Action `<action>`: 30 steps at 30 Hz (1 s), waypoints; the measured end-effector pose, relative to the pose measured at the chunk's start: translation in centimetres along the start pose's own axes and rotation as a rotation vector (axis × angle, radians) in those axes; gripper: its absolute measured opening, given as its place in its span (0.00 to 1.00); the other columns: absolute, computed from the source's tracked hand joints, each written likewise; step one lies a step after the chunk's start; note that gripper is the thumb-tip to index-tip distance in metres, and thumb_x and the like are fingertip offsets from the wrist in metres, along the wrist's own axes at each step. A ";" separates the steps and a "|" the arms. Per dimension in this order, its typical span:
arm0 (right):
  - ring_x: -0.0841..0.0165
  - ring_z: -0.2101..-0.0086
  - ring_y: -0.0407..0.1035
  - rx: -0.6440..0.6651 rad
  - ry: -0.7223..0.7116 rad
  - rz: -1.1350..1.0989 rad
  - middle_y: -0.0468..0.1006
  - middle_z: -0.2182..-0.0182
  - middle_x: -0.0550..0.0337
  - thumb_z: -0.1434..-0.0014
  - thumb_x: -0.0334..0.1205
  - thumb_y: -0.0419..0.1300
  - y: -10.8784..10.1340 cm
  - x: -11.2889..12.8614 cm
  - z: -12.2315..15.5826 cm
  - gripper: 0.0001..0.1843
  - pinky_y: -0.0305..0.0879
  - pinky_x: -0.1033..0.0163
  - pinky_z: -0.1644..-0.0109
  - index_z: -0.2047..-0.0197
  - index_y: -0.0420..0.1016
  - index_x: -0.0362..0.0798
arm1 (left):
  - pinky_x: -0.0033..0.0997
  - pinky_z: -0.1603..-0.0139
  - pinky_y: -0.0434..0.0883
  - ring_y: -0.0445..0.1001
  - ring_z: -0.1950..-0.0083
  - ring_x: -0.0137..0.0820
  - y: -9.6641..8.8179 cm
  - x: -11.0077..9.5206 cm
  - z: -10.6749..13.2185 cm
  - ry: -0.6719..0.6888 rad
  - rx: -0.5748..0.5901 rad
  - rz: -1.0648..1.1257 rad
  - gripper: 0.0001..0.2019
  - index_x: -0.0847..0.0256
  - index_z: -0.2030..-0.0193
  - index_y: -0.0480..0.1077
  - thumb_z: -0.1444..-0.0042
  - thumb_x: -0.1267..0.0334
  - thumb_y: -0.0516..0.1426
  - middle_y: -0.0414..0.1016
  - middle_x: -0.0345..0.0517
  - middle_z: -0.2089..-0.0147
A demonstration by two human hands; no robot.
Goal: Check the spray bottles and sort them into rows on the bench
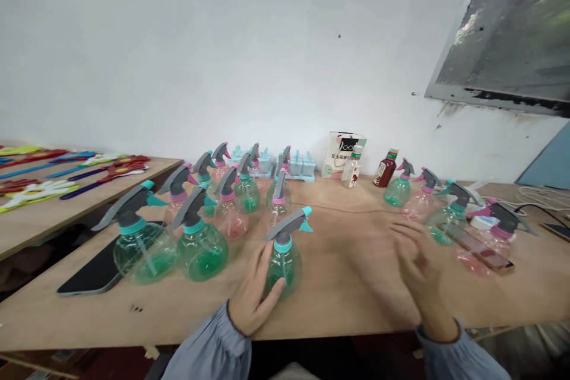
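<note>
Status: left hand [253, 300] is cupped on the green spray bottle [285, 264], fingers wrapped round its lower belly from the left. The bottle stands upright on the desk [347, 285] near the front edge, just right of the cluster of bottles [200, 249]. The right hand [416, 270] is motion-blurred, fingers loosely spread, holding nothing, over bare desk short of the right-hand row of bottles [449, 214]. My take: grip low on the belly (top-heavy trigger head, thin plastic), squeeze lightly, keep it upright and clear of neighbours and the phone [93, 273].

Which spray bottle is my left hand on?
The green bottle standing alone in front of the cluster, with a teal nozzle; the left hand cups its side.
</note>
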State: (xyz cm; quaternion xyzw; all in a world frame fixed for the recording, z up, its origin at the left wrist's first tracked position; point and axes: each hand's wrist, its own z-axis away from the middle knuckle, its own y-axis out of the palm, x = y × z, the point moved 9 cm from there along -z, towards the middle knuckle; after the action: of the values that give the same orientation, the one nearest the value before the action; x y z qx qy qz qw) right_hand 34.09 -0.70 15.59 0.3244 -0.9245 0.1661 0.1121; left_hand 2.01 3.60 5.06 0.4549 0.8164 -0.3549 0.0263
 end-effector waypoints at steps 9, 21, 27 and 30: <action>0.51 0.42 0.64 0.387 0.176 -0.273 0.62 0.41 0.43 0.48 0.58 0.69 14.9 10.2 2.6 0.54 0.67 0.42 0.40 0.29 0.43 0.50 | 0.47 0.47 0.75 0.72 0.44 0.46 -0.3 -1.3 -1.0 0.073 -0.108 -0.012 0.45 0.49 0.26 0.47 0.44 0.39 0.59 0.67 0.56 0.44; 0.62 0.60 0.75 0.244 0.446 -0.586 0.81 0.63 0.60 0.45 0.42 0.57 14.6 2.7 -1.6 0.13 0.73 0.54 0.51 0.57 0.78 0.54 | 0.47 0.36 0.66 0.68 0.36 0.40 -3.7 0.4 -4.1 -0.152 -0.084 0.208 0.23 0.51 0.33 0.59 0.33 0.53 0.53 0.67 0.53 0.39; 0.60 0.53 0.76 0.310 0.588 -0.898 0.82 0.59 0.61 0.47 0.47 0.61 16.6 0.0 -4.7 0.12 0.70 0.54 0.42 0.62 0.81 0.55 | 0.51 0.32 0.63 0.63 0.31 0.45 -4.9 2.9 -9.2 -0.221 -0.100 0.175 0.33 0.57 0.31 0.53 0.39 0.51 0.59 0.63 0.58 0.33; 0.61 0.54 0.76 0.427 0.585 -0.947 0.83 0.60 0.60 0.46 0.51 0.63 18.0 0.4 -4.8 0.12 0.70 0.54 0.43 0.63 0.81 0.54 | 0.56 0.27 0.56 0.51 0.24 0.51 -2.5 4.2 -9.8 -0.231 -0.007 0.146 0.45 0.62 0.27 0.42 0.42 0.48 0.61 0.51 0.66 0.26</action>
State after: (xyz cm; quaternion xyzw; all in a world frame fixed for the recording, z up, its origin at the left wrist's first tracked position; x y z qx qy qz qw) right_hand 22.80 14.18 15.92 0.6575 -0.5560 0.3628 0.3562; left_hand 0.41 11.66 12.23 0.4693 0.7738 -0.3989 0.1475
